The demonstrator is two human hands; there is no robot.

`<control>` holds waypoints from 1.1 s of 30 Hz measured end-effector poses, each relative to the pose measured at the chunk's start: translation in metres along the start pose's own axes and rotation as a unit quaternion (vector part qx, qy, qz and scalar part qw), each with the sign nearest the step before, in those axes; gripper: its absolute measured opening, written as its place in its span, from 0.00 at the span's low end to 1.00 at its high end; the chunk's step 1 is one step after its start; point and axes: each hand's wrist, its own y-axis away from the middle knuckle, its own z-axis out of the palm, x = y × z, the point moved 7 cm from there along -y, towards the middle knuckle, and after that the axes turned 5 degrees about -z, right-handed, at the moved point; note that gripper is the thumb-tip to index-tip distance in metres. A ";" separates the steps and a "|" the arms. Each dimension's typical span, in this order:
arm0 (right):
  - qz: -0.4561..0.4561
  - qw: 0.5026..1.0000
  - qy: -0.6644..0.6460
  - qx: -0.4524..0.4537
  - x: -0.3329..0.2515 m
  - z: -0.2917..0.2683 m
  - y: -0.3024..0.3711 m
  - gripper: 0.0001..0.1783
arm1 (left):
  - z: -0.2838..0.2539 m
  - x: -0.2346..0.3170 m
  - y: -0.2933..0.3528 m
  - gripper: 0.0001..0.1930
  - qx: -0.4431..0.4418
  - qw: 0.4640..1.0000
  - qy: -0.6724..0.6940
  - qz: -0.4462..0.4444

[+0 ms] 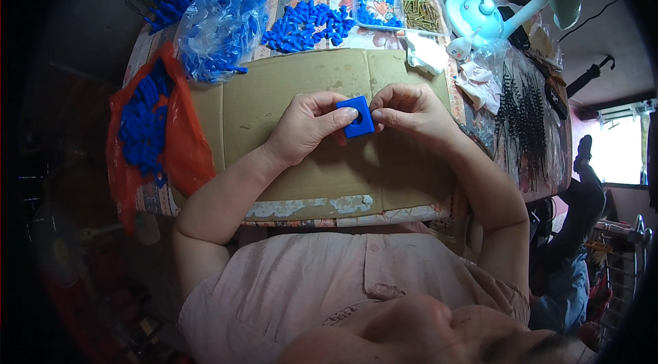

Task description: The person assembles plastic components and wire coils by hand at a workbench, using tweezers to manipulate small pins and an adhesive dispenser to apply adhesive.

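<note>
Above the cardboard sheet (295, 151), my left hand (308, 124) grips a small blue plastic block (358, 127) with a dark round hole in its face. The left thumb lies across the block beside the hole. At the block's right edge is my right hand (411, 112), its thumb and forefinger pinched together. Whether those fingertips hold a small part or only touch the block is too small to tell.
Blue plastic parts (308, 27) lie beyond the cardboard, beside a clear bag (221, 31) and a clear tray (377, 11) with brass screws (419, 14). A red bag (185, 138) of blue pieces lies left. Black springs (524, 120) and a pale lamp (476, 14) are right.
</note>
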 end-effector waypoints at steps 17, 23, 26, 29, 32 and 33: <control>-0.026 0.999 -0.014 0.018 -0.003 -0.002 -0.002 0.06 | 0.008 0.000 0.003 0.10 -0.018 0.999 -0.044 -0.022; -0.013 0.999 -0.026 0.018 -0.004 -0.001 0.000 0.07 | 0.005 -0.004 0.003 0.11 -0.022 0.998 -0.045 -0.029; -0.012 0.999 -0.042 0.002 -0.005 0.001 0.000 0.07 | 0.007 -0.002 0.006 0.09 -0.001 0.998 -0.057 -0.016; -0.001 0.999 -0.048 -0.003 -0.003 0.000 0.002 0.07 | 0.009 0.001 0.008 0.08 0.007 0.997 -0.068 -0.021; 0.000 0.999 -0.049 -0.010 -0.003 0.000 0.002 0.07 | 0.011 0.003 0.010 0.08 0.014 0.997 -0.072 -0.007; 0.000 0.999 -0.050 -0.010 -0.003 0.000 0.002 0.07 | 0.012 0.002 0.010 0.08 0.014 0.997 -0.072 -0.007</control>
